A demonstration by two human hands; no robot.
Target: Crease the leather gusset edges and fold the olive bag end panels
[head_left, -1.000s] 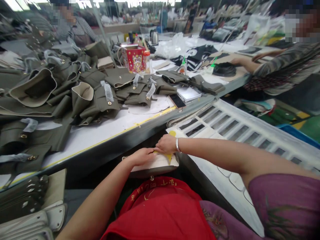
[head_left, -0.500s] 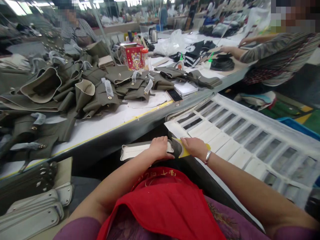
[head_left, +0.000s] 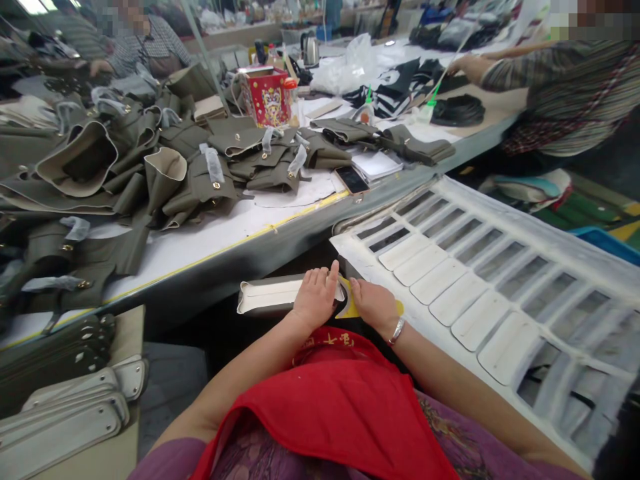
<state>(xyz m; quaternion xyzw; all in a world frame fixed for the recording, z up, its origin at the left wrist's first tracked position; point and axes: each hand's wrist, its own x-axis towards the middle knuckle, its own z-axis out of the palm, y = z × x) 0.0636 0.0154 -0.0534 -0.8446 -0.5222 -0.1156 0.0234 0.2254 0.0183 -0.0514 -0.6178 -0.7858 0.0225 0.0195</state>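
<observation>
A long dark olive piece with a white inner face [head_left: 270, 293] and upturned edges lies crosswise before my apron. My left hand [head_left: 316, 297] rests flat over its right end, fingers stretched and thumb apart. Just to the right, my right hand [head_left: 374, 305] is closed around a flat yellow tool [head_left: 345, 308]. The tool's curved front touches or nearly touches the piece's end, and its rounded back end shows by my wrist. What lies under my left palm is hidden.
White oblong pieces [head_left: 467, 290] lie in rows on a slotted white rack [head_left: 545, 260] at right. Olive bag parts [head_left: 200, 167] heap on the table beyond, near a phone [head_left: 351, 179] and red box [head_left: 267, 97]. Stacked straps [head_left: 75, 413] lie at lower left. Two people work across the table.
My left hand's fingers have flattened and its thumb now sticks up. The right hand with the yellow tool has come closer to the left one. The view has shifted slightly.
</observation>
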